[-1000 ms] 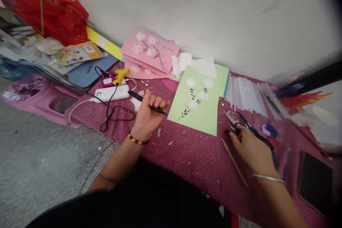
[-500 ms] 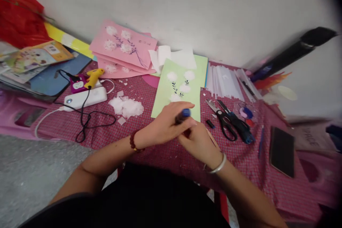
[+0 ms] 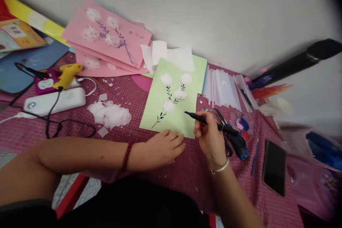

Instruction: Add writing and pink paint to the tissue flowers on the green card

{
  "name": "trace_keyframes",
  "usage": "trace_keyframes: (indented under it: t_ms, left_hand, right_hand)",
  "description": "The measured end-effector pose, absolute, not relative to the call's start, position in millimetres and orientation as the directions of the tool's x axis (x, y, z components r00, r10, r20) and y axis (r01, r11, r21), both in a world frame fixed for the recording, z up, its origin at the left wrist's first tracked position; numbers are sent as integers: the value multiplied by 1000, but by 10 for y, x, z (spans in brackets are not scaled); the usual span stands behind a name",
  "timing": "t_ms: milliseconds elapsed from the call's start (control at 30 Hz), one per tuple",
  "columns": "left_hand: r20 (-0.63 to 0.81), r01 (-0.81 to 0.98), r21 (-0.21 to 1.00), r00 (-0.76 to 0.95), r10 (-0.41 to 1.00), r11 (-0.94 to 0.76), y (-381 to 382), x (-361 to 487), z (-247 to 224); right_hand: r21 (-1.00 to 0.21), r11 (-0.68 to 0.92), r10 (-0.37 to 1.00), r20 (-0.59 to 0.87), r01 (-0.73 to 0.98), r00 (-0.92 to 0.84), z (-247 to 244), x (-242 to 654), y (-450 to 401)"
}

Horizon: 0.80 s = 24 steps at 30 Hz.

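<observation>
We are judging the drawing to be the step in hand, no stroke being clearly under way. The green sheet [image 3: 176,117] is lying straight ahead, carrying four white flowers [image 3: 168,106] on stems with dark leaves. The left hand [image 3: 157,151] is resting palm down, fingers extended and gripping nothing that we are seeing, its tips meeting the sheet's near edge. The right hand [image 3: 212,142] is gripping the pen [image 3: 196,116], whose nib [image 3: 186,112] is pointing left over the sheet's right part, beside the stems; we are not managing to tell whether it is touching. In our reading, a next stroke would be calling for setting the nib on the paper while the left hand is steadying it. As for the surroundings, a pale wall [image 3: 213,17] is standing behind, and a red checked cloth [image 3: 181,174] is covering the work surface. Pink cards [image 3: 139,48] are lying stacked at the back left, clear strips [image 3: 221,85] to the sheet's right. A power bank [image 3: 55,101] is lying at the left, a white heap [image 3: 110,114] between it and the sheet. A phone [image 3: 274,167] is lying far right, a yellow glue gun [image 3: 68,74] just behind the power bank, and small scraps [image 3: 103,131] around the heap.
</observation>
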<state>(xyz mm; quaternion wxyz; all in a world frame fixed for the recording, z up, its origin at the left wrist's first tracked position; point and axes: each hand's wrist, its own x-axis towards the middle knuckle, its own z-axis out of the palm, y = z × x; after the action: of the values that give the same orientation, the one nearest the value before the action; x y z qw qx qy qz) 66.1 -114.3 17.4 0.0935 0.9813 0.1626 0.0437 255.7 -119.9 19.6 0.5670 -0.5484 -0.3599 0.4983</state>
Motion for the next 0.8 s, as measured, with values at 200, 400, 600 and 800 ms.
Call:
trace_keyframes:
  t_ms: [200, 400, 600, 800]
  left_hand:
    - [123, 283, 151, 945, 302, -947, -1211, 764, 1]
    - [170, 225, 261, 947, 274, -939, -1075, 749, -72]
    - [205, 175, 429, 937, 284, -886, -884, 832, -173]
    - [177, 249, 462, 915, 363, -851, -851, 854, -170]
  right_hand:
    - [-985, -138, 947, -162, -105, 276, -34, 2523, -1078]
    - [-977, -193, 915, -148, 85, 376, -172, 2649, -1136]
    - [-971, -122, 905, -24, 206, 425, -141, 2678, -1098]
    - [-967, -138, 930, -52, 215, 365, -144, 2697, -1087]
